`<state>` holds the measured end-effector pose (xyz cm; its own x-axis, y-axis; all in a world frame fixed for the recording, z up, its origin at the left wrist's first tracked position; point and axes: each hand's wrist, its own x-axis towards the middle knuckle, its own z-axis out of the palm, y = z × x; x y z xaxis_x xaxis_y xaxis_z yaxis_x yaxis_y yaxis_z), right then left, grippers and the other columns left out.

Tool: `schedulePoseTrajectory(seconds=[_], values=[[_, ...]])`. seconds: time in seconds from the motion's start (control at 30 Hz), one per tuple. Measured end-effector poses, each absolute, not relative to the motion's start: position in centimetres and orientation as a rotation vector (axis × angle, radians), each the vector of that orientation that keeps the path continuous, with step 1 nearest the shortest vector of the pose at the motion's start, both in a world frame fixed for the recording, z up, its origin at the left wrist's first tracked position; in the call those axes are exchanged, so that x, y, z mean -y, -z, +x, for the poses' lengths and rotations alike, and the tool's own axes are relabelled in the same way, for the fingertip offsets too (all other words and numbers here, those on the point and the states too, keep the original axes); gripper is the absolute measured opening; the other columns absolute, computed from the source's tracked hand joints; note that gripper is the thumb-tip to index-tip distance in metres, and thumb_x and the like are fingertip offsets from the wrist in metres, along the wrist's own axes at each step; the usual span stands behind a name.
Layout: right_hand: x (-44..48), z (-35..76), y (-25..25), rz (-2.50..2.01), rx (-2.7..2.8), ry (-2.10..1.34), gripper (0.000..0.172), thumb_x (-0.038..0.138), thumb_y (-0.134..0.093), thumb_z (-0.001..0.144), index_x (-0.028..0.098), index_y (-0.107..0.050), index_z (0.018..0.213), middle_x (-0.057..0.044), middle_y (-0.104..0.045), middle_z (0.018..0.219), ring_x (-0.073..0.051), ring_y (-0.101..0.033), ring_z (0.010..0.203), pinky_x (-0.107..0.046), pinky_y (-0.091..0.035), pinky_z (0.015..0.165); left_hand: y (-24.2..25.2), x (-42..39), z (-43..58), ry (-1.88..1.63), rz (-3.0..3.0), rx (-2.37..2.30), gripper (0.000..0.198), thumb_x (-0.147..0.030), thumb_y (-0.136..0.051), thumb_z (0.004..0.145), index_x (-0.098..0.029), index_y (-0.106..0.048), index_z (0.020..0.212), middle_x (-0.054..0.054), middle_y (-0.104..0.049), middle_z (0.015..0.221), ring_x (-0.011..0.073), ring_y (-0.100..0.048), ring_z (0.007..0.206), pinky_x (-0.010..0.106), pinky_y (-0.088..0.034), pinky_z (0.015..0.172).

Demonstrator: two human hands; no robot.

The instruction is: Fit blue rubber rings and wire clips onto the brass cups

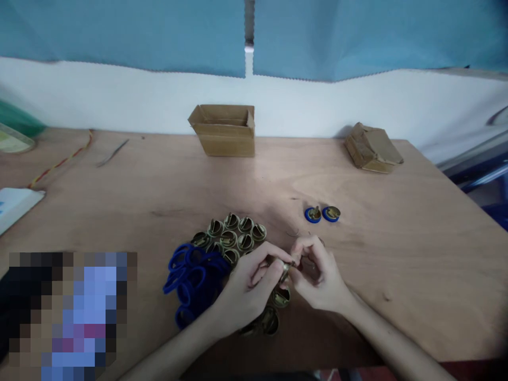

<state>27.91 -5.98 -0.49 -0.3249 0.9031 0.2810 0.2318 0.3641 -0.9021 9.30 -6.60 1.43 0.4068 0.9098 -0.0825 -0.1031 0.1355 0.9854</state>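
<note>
My left hand (248,286) and my right hand (317,275) meet over the wooden table (397,238). Both pinch one small brass round part (284,271) between their fingertips. Beneath and behind the hands lies a cluster of several brass round parts (232,235). A heap of blue rings (194,280) lies just left of my left hand. Two finished pieces, brass parts set in blue rings (322,214), rest on the table beyond my right hand.
An open cardboard box (223,129) stands at the back centre against the white wall. A flattened cardboard box (372,148) lies at the back right. A red-yellow cord (59,163) and a thin tool (112,153) lie at the back left. A white object (14,206) sits at the left edge.
</note>
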Motion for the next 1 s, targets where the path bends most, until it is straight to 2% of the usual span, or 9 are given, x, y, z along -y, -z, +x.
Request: schedulePoseTrajectory(seconds=[0.2, 0.37, 0.5, 0.7, 0.87, 1.0], values=[[5.6, 28.1, 0.6, -1.058, 1.775, -1.043, 0.032, 0.008, -0.061, 0.077, 0.026, -0.044, 0.098, 0.006, -0.046, 0.077, -0.011, -0.048, 0.063, -0.023, -0.040, 0.055, -1.0, 6.5, 9.4, -0.902, 1.251, -0.907, 0.011, -0.024, -0.058, 0.097, -0.025, -0.062, 0.107, 0.000, -0.068, 0.092, 0.0121, -0.065, 0.076, 0.022, -0.055, 0.068], [5.2, 28.6, 0.6, -1.086, 1.760, -1.037, 0.027, 0.008, -0.057, 0.084, 0.026, -0.047, 0.102, 0.005, -0.047, 0.080, -0.011, -0.048, 0.065, -0.022, -0.042, 0.056, -0.5, 6.2, 9.2, -1.039, 1.273, -1.060, 0.037, -0.014, -0.073, 0.082, -0.029, -0.057, 0.112, -0.002, -0.072, 0.097, 0.0140, -0.073, 0.088, 0.024, -0.060, 0.076], [5.3, 28.7, 0.5, -1.062, 1.764, -0.985, 0.021, 0.010, -0.054, 0.088, 0.025, -0.048, 0.102, 0.004, -0.046, 0.080, -0.011, -0.048, 0.066, -0.023, -0.043, 0.058, -0.3, 5.9, 8.9, -1.124, 1.434, -1.148, 0.044, -0.014, -0.081, 0.074, -0.027, -0.057, 0.108, -0.001, -0.072, 0.101, 0.0172, -0.075, 0.090, 0.029, -0.063, 0.080], [5.5, 28.6, 0.2, -0.979, 1.996, -0.700, 0.026, 0.022, -0.068, 0.089, 0.025, -0.053, 0.110, 0.006, -0.049, 0.073, -0.010, -0.049, 0.058, -0.023, -0.041, 0.055, 0.5, 6.3, 8.8, -1.059, 1.767, -1.230, 0.042, -0.007, -0.075, 0.076, -0.027, -0.059, 0.109, 0.000, -0.074, 0.102, 0.0184, -0.074, 0.093, 0.031, -0.061, 0.084], [5.1, 29.0, 0.4, -0.901, 2.163, -0.477, 0.033, 0.040, -0.073, 0.090, 0.022, -0.054, 0.111, 0.004, -0.057, 0.076, -0.011, -0.053, 0.059, -0.024, -0.044, 0.055, 1.0, 6.4, 8.8, -1.072, 1.859, -1.233, 0.040, -0.008, -0.075, 0.077, -0.026, -0.060, 0.110, 0.000, -0.074, 0.099, 0.0182, -0.075, 0.089, 0.028, -0.061, 0.079], [5.0, 29.1, 0.4, -0.906, 2.192, -0.339, 0.010, 0.022, -0.065, 0.095, 0.020, -0.057, 0.101, 0.001, -0.061, 0.074, -0.012, -0.053, 0.058, -0.025, -0.044, 0.056, 1.3, 6.5, 8.8, -1.100, 1.954, -1.154, 0.038, -0.011, -0.074, 0.082, -0.026, -0.059, 0.113, 0.002, -0.073, 0.106, 0.0187, -0.074, 0.096, 0.029, -0.061, 0.085]])
